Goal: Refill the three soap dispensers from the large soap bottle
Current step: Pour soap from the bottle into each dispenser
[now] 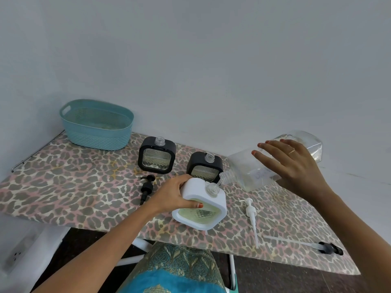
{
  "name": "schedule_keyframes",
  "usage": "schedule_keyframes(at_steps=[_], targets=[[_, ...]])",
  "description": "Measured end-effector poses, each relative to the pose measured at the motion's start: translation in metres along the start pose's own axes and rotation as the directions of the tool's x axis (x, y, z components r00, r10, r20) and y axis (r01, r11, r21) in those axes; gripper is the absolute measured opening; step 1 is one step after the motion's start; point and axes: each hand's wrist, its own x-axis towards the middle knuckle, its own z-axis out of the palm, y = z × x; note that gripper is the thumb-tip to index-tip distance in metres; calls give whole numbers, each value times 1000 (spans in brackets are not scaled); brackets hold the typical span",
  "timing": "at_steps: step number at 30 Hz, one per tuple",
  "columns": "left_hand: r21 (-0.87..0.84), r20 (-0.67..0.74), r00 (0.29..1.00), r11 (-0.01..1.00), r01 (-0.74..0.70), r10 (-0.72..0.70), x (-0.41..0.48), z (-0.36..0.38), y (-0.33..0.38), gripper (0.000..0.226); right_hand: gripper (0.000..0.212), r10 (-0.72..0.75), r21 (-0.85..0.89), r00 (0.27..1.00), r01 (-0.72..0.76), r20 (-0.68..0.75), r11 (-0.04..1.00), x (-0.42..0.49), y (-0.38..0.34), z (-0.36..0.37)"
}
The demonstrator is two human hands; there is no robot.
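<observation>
On the leopard-print table [63,176], near its front edge, the left hand [175,194] grips the white soap dispenser [203,210], fingers curled round its side and the thumb pressed on its front face. The right hand [289,163] holds the large soap bottle [243,166] tipped over, fingers spread wide across its upper side; the thumb is hidden, probably underneath. The bottle's neck sits just above the dispenser's open mouth. Behind stand two black soap dispensers [156,155], uncapped. A white pump [250,210] lies just beside the white dispenser.
</observation>
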Motion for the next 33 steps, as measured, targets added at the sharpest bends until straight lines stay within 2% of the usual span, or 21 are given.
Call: schedule_keyframes(at_steps=[8, 13, 18, 24, 28, 33], targets=[[-5, 3, 1000, 1000, 2, -2, 0, 0, 0, 53, 70, -29, -25, 999, 29, -16, 999, 3, 0, 0], [-1, 6, 1000, 1000, 1, -1, 0, 0, 0, 51, 53, -58, -40, 997, 57, -41, 998, 5, 1, -3], [7, 4, 1000, 1000, -2, 2, 0, 1, 2, 48, 58, -58, -64, 998, 57, -25, 996, 4, 3, -3], [-12, 10, 1000, 1000, 12, -12, 0, 1, 1, 57, 48, -55, -52, 998, 54, -30, 997, 5, 3, -4], [-7, 6, 1000, 1000, 8, -8, 0, 1, 2, 51, 50, -53, -43, 997, 51, -50, 998, 4, 2, -3], [-19, 2, 1000, 1000, 18, -18, 0, 1, 4, 51, 75, -6, -11, 1000, 6, 10, 1000, -2, -3, 4]])
